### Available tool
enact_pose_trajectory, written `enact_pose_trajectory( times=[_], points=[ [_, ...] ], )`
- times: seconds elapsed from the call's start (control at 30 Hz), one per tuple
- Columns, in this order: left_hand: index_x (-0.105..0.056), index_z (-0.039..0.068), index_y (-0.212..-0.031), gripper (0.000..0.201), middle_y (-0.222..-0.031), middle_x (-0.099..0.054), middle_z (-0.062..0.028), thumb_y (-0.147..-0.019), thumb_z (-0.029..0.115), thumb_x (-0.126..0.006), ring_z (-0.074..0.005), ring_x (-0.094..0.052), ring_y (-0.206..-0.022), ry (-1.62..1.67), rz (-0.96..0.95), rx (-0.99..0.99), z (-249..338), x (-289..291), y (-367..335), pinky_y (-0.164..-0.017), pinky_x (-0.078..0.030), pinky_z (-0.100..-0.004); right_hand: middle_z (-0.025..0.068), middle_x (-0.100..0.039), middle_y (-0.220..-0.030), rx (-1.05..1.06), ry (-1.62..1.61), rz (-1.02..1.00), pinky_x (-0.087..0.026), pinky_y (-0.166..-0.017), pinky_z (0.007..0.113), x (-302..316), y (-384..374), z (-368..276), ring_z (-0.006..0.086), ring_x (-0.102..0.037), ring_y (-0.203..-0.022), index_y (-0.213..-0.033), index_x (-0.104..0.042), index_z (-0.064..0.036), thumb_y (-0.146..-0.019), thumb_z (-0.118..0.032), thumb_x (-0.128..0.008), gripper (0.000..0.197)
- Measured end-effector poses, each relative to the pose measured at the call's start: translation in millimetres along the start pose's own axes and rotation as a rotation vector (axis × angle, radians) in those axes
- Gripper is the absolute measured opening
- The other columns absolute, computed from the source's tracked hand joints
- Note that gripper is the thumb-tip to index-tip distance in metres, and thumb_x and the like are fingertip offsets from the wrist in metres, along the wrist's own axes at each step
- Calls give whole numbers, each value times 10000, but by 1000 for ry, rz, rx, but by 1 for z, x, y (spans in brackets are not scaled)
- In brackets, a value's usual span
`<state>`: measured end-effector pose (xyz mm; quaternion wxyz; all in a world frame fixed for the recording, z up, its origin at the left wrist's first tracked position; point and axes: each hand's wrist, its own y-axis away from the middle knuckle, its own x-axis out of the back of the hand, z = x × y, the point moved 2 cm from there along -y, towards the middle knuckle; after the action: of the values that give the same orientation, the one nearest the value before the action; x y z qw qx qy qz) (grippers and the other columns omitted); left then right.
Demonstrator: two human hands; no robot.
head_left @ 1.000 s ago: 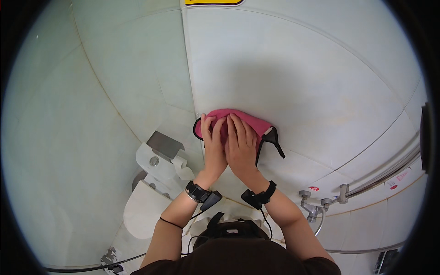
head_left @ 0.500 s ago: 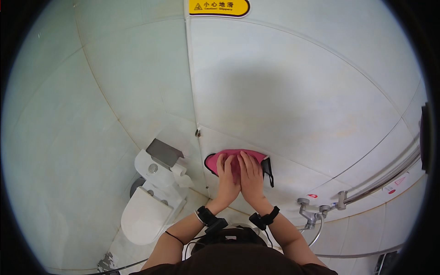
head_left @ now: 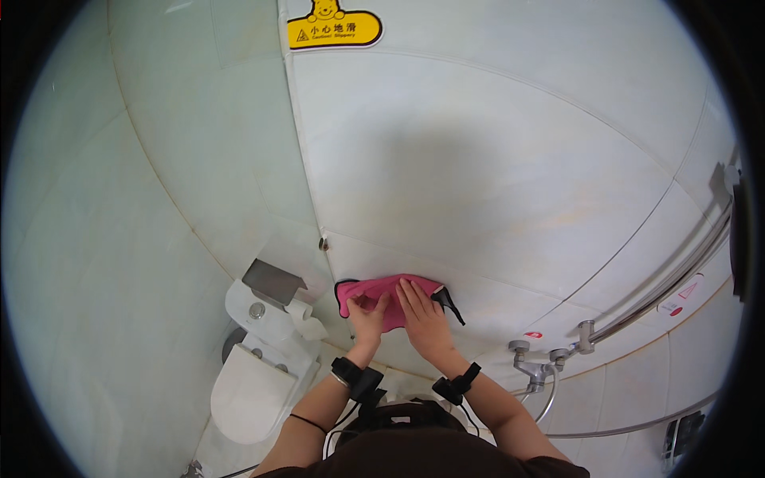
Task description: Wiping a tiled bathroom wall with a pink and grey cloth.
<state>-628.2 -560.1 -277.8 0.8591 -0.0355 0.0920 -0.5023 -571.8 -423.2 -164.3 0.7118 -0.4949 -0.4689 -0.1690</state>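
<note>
A pink cloth (head_left: pixel 376 287) with dark edging lies spread against the white wall panel, low in front of me. From its right end sticks out a black strap (head_left: pixel 449 305). My left hand (head_left: pixel 367 322) has its fingers bent into the left part of the cloth, gripping a fold of it. Beside it, my right hand (head_left: pixel 424 319) rests flat on the right part of the cloth, fingers stretched out. Both wrists wear black bands with small black devices.
To the left stand a white toilet (head_left: pixel 253 390) and a grey-topped paper holder (head_left: pixel 273 283) with a hanging paper roll (head_left: pixel 303 319). A shower mixer tap (head_left: pixel 538 368) with hose and rail is on the right. A yellow sign (head_left: pixel 335 30) is on the wall above.
My hands have moved apart, the left one curling its fingers into the cloth. The cloth looks flatter and wider. The view has shifted, so the wall sign sits lower and further left.
</note>
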Motion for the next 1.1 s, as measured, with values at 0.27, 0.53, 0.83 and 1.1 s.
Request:
enact_pose_trajectory(
  times=[0.27, 0.53, 0.83, 1.1],
  points=[
    [-468, 10, -1149, 376, -1142, -545, -110, -862, 87, -699, -225, -539, -1018, 124, -208, -181, 87, -51, 42, -882, -452, -359, 189, -315, -1535, -250, -50, 83, -309, -1118, 452, 12, 27, 24, 358, -350, -1387, -1450, -339, 38, -847, -165, -588, 683],
    [-550, 21, -1182, 368, -1123, -506, -211, -881, 212, -640, -388, -466, -1101, -346, -678, -1237, 206, -118, 108, -923, -418, -473, 301, -164, -1551, -685, -352, 515, -223, -1150, 503, 91, 60, 79, 485, -260, -1398, -1471, -252, 49, -940, -219, -532, 657],
    [-608, 90, -1196, 376, -1113, -610, -137, -881, 293, -643, -288, -612, -868, -486, -588, -1321, 190, -132, 90, -693, -481, -435, 334, -163, -1531, -632, 76, 547, -184, -1121, 580, 133, 42, 69, 517, -206, -1394, -1217, -401, 83, -848, 11, -561, 409],
    [-456, 70, -1384, 748, -1204, -475, -239, -743, 243, -801, -425, -438, -1105, -508, -83, -963, 247, -53, -17, -938, -370, -482, 254, -278, -1527, -305, 36, 467, -283, -1074, 579, 118, -69, 32, 467, -274, -1380, -1441, -428, -46, -840, -132, -623, 637]
  ],
)
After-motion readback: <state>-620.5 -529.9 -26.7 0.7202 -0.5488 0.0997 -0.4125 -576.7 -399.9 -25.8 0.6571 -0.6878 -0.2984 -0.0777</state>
